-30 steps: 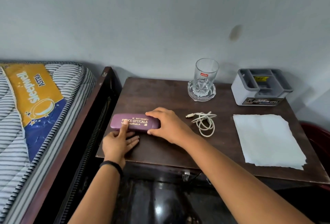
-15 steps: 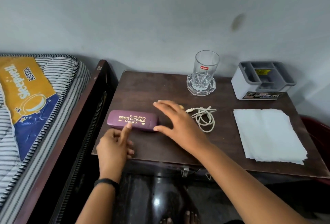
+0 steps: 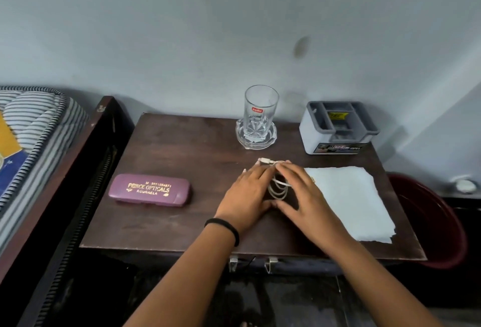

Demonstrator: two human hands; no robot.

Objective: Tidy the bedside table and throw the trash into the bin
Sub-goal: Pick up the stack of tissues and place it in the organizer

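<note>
A coiled white cable point(image 3: 278, 187) lies at the middle of the dark wooden bedside table point(image 3: 182, 149). My left hand point(image 3: 247, 196) lies flat on its left side and my right hand point(image 3: 304, 193) on its right side, fingers straight, both touching the coil. The thumbs meet below it. The cable's plug point(image 3: 265, 161) sticks out past my fingertips. A purple spectacle case point(image 3: 149, 190) lies alone at the table's left. A white paper tissue point(image 3: 356, 196) lies flat at the right.
An empty glass point(image 3: 260, 113) stands on a clear coaster point(image 3: 256, 137) at the back. A grey organiser box point(image 3: 335, 128) sits at the back right. A dark red bin point(image 3: 440, 222) is beside the table's right edge. A striped mattress point(image 3: 33, 128) lies left.
Both hands left the spectacle case and moved right onto the cable. The case stays at the table's left.
</note>
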